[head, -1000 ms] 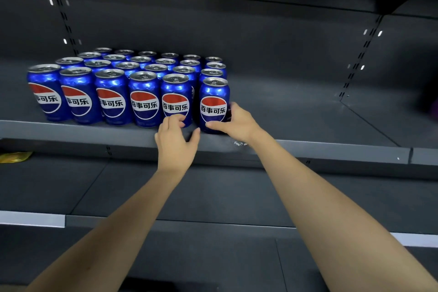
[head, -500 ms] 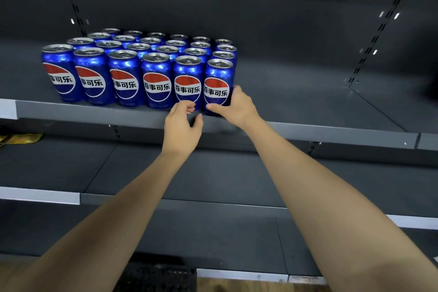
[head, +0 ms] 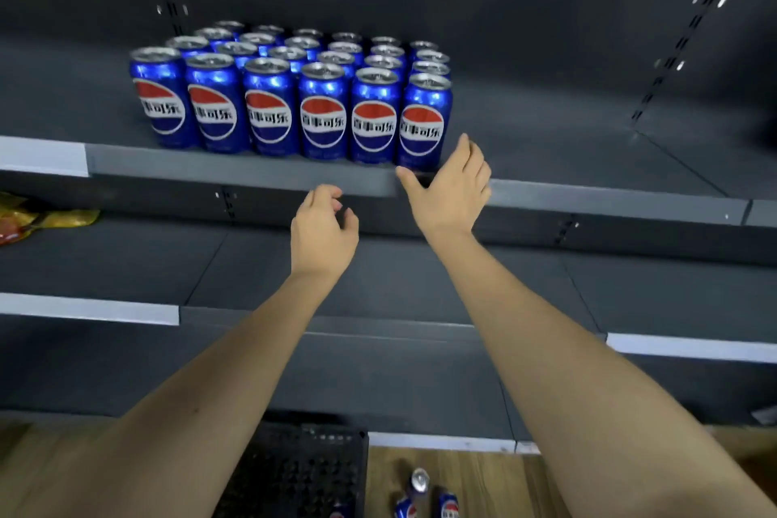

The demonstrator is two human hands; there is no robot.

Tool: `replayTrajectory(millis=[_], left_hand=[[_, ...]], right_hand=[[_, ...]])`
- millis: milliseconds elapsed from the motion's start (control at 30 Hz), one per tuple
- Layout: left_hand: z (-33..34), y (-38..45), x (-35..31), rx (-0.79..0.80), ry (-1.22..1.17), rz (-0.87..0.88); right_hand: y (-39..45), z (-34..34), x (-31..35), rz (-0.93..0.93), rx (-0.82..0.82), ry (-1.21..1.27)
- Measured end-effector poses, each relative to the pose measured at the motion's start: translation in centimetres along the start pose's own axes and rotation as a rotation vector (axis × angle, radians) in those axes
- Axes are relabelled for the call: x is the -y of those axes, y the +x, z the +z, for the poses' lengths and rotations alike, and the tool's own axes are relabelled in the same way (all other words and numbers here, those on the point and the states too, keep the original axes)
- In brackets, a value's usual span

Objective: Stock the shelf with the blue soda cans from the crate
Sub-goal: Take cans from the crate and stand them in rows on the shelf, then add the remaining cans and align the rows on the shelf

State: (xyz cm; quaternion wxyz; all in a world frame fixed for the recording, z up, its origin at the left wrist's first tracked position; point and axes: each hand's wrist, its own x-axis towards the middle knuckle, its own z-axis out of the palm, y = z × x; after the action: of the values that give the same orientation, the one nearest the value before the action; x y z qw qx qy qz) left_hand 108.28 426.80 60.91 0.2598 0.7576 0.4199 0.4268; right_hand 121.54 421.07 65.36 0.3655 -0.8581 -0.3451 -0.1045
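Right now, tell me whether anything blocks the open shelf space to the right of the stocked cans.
Nothing visible does. The shelf is bare right of the cans; both the right hand and left hand hang empty before its front edge.

The blue soda cans (head: 323, 114) read "百事可乐" across the Pepsi globe.

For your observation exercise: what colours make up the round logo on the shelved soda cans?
Red above, white middle band, blue below, on the metallic blue soda cans; head view.
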Motion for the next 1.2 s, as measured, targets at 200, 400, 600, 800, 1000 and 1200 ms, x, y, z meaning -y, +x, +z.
replayTrajectory(millis=[200,400,600,800,1000,1200], left_hand=[[0.6,-6.8,4.7,0.208,0.049,-0.151],[0.2,-13.8,10.6,0.449,0.160,-0.290],[-0.2,-19.3,16.2,0.576,0.245,-0.445],[-0.1,-24.3,22.1,0.591,0.337,-0.613],[2.5,-31.3,30.8,0.661,0.444,-0.718],[7.7,-36.3,40.7,0.669,0.483,-0.763]], right_hand=[[-11.0,3.2,-3.2,-0.028,0.036,-0.037],[-20.3,5.9,-8.0,0.136,0.402,-0.185],[-27.6,9.3,-10.4,0.128,0.769,-0.295],[-31.7,16.3,-11.1,0.096,0.995,-0.173],[-39.6,22.8,-16.7,0.112,1.199,-0.136],[-46.2,32.6,-23.9,0.186,1.267,-0.102]])
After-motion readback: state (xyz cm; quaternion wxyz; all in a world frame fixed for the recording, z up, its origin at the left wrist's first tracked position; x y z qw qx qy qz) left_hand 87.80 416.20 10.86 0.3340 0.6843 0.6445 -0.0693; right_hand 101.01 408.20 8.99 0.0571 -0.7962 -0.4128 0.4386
